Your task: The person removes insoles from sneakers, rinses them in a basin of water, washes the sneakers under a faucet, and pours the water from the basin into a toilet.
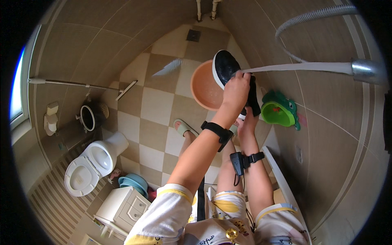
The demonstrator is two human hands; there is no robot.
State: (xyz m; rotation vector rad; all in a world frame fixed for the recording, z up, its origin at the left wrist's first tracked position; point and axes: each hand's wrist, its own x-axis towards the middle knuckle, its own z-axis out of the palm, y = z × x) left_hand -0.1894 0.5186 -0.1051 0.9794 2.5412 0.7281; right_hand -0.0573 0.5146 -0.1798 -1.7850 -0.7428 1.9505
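A black shoe [227, 67] with a white sole is tilted over the right side of an orange basin [197, 90]. My left hand [237, 90] is closed on the middle of the shoe, its fingers bent over the upper. Lower down, my right hand [248, 122] grips the heel end, partly covered by the shoe. A stream of water [302, 66] runs from a metal spout [366, 71] on the right and reaches the shoe beside my left fingers. The bottom of the basin is partly hidden by the shoe and hand.
A green animal-shaped potty [281, 113] is by the right wall, below a grey flexible hose [286, 27]. On the left are a toilet [100, 158], a squeegee mop [126, 90], a white cabinet [124, 206] and blue basins [134, 183]. A floor drain [193, 35] lies at the far end.
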